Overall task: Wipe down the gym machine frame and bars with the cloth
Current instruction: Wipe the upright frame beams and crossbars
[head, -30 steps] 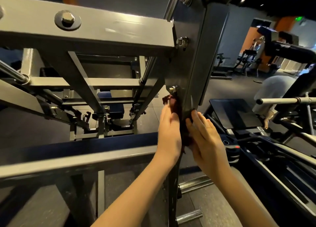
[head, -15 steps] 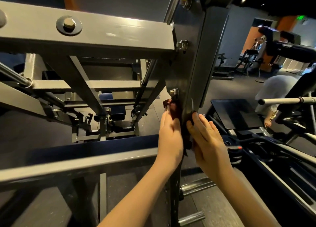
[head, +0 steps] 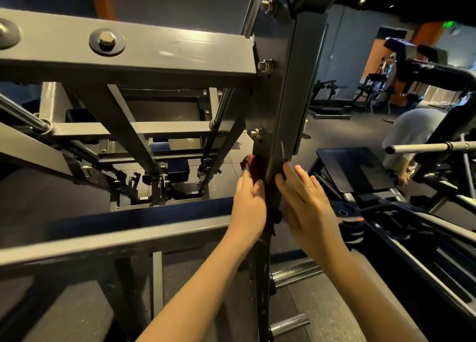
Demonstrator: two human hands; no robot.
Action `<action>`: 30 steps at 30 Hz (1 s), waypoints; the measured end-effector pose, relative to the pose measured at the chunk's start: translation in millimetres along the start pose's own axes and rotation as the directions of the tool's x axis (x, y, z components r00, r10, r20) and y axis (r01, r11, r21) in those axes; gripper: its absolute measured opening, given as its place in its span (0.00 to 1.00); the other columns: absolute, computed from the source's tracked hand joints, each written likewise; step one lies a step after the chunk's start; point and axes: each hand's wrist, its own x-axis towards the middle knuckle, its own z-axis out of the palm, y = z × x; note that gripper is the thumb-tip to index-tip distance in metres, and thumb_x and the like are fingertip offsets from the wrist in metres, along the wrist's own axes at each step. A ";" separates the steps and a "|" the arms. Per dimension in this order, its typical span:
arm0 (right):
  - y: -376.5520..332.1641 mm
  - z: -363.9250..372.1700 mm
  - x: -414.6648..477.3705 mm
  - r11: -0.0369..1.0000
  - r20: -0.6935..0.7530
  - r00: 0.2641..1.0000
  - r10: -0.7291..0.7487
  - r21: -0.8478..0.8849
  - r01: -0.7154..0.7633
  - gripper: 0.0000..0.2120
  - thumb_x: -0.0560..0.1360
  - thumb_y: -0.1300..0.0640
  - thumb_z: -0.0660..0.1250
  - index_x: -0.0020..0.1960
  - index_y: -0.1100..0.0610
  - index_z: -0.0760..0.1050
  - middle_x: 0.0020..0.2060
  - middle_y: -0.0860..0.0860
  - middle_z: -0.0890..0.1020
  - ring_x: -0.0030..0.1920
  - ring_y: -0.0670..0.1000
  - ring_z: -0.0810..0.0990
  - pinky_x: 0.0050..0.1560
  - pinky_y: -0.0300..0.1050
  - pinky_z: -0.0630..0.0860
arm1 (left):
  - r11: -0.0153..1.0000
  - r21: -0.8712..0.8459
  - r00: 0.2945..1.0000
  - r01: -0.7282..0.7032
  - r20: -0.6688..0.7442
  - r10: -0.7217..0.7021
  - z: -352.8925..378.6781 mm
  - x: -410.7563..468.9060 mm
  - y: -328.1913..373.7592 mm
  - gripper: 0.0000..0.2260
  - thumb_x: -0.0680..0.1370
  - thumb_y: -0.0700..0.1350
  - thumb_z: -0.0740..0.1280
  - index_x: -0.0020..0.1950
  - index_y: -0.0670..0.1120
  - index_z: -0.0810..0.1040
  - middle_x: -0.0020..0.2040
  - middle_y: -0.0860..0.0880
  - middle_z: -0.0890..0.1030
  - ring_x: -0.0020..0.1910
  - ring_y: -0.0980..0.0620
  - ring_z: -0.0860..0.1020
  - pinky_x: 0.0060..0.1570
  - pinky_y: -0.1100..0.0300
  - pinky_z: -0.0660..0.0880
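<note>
Nearest, low on the left, a long flat grey metal bar (head: 103, 241) is seen. No wipe marks can be made out on it.

Just past it, the left hand (head: 248, 202) is laid flat, fingers straight, on a dark red cloth (head: 253, 167). The cloth is pressed onto the left side of a tall dark grey metal post (head: 280, 104). The right hand (head: 306, 202) is laid flat too, fingers straight, on the right side of the same post. A bit of the cloth hangs between the two hands, so it seems to be wrapped round the post, just under a silver bolt (head: 256, 133).

The post is judged to be the part being wiped now, low down. The job is thought to be only partly done.

Higher up, much of the post seems left to do. So does the wide grey beam with round bolts (head: 154, 55) on the left. Farther back, a thin shiny rod (head: 23, 115) and more grey bars are seen, and these are likely left too. Whether any part is clean already cannot be told.
</note>
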 end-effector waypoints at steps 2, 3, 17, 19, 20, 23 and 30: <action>-5.5 -1.5 2.0 1.000 -0.024 1.000 0.007 0.027 -0.006 0.23 0.77 0.59 0.63 0.71 0.57 0.67 0.72 0.58 0.67 0.71 0.62 0.68 0.68 0.64 0.67 | 0.998 -0.032 0.998 0.060 0.021 -0.059 0.3 -8.9 -9.6 0.15 0.84 0.43 0.55 0.71 0.50 0.67 0.66 0.47 0.74 0.66 0.48 0.73 0.66 0.53 0.71; -7.2 -1.9 2.7 1.000 -0.027 1.000 0.013 0.029 -0.013 0.22 0.78 0.57 0.60 0.71 0.58 0.69 0.72 0.58 0.67 0.71 0.61 0.68 0.68 0.64 0.67 | 0.996 -0.052 0.997 0.067 0.037 -0.065 0.8 -15.2 -13.4 0.13 0.84 0.44 0.55 0.68 0.50 0.69 0.63 0.47 0.75 0.64 0.48 0.74 0.65 0.51 0.72; -3.8 7.7 0.6 0.994 -0.024 0.998 0.062 0.088 -0.059 0.24 0.77 0.62 0.67 0.71 0.54 0.67 0.70 0.56 0.70 0.70 0.60 0.70 0.64 0.66 0.70 | 0.992 -0.087 0.995 0.088 0.044 -0.084 -1.7 -19.4 -12.8 0.11 0.85 0.45 0.54 0.63 0.55 0.71 0.60 0.51 0.77 0.60 0.54 0.76 0.66 0.50 0.72; -3.1 6.4 1.2 0.991 -0.014 0.998 0.063 0.122 -0.061 0.31 0.73 0.65 0.72 0.72 0.53 0.65 0.69 0.56 0.70 0.69 0.61 0.71 0.63 0.66 0.70 | 0.995 -0.081 0.998 0.050 0.036 -0.047 -0.9 -11.6 1.1 0.12 0.85 0.43 0.54 0.59 0.59 0.70 0.59 0.54 0.76 0.57 0.59 0.75 0.61 0.62 0.74; -4.4 3.3 2.2 0.987 -0.006 0.998 0.063 0.146 -0.062 0.31 0.73 0.65 0.71 0.72 0.53 0.63 0.70 0.56 0.70 0.70 0.61 0.70 0.65 0.66 0.70 | 0.997 -0.071 0.999 0.021 0.029 -0.019 -1.0 -5.9 7.3 0.12 0.85 0.43 0.54 0.61 0.59 0.70 0.59 0.56 0.75 0.57 0.61 0.75 0.57 0.69 0.73; -15.8 -8.3 7.0 0.984 0.032 0.995 0.091 0.151 -0.095 0.24 0.79 0.62 0.58 0.74 0.54 0.61 0.73 0.55 0.66 0.74 0.56 0.63 0.72 0.58 0.63 | 0.997 -0.016 0.997 -0.072 0.002 0.072 -3.9 0.0 11.3 0.14 0.84 0.42 0.56 0.69 0.50 0.69 0.62 0.55 0.74 0.60 0.62 0.73 0.60 0.69 0.71; -32.7 -17.6 14.1 0.976 -0.014 0.992 0.128 0.181 -0.124 0.19 0.80 0.57 0.55 0.69 0.60 0.71 0.67 0.58 0.73 0.67 0.55 0.71 0.66 0.54 0.71 | 0.997 0.024 0.995 -0.073 -0.061 0.074 -45.5 -20.0 18.2 0.15 0.83 0.40 0.57 0.67 0.53 0.71 0.56 0.47 0.78 0.52 0.53 0.78 0.57 0.59 0.77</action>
